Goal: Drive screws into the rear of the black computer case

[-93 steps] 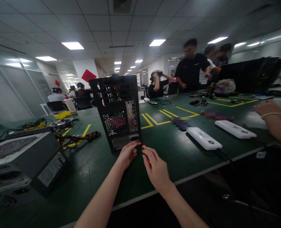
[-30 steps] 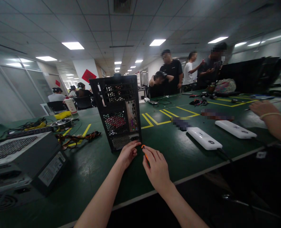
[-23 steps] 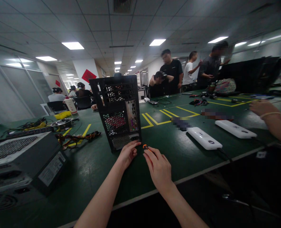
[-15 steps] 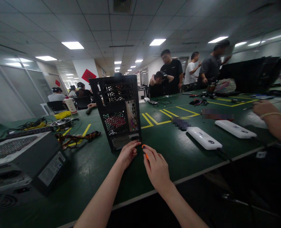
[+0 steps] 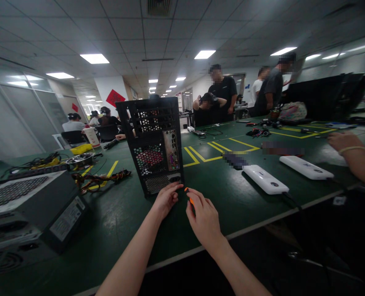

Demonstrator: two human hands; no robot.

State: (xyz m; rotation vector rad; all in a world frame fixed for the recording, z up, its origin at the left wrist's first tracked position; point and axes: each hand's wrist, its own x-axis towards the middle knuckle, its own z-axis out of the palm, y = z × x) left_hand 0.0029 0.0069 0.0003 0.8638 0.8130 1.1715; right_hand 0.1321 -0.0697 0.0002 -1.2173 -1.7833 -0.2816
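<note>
from where i stand, the right hand point(image 5: 204, 211) is what has changed: a moment ago it was swung a little further right, with the wrist rolled over; now it is back nearer the case point(image 5: 151, 139), with more of the orange tool point(image 5: 192, 202) showing. its fingers are closed on the tool in a light pinch, thumb beneath. i take it as a fresh grip for another small turn, so the work at the low right corner seems to be going on in short strokes.

the left hand point(image 5: 167, 201) hasn't shifted: forefinger stretched out to that corner, the other fingers half curled. i can't tell whether it pinches anything small, nor where the tool's tip sits.

the case stands upright on the table point(image 5: 114, 218), in the same spot as before, its back to the near side; i see no part come loose. the grey box point(image 5: 67, 218) on the near left hasn't stirred either. at the far right, a person in dark grey point(image 5: 267, 88) has turned away.
</note>
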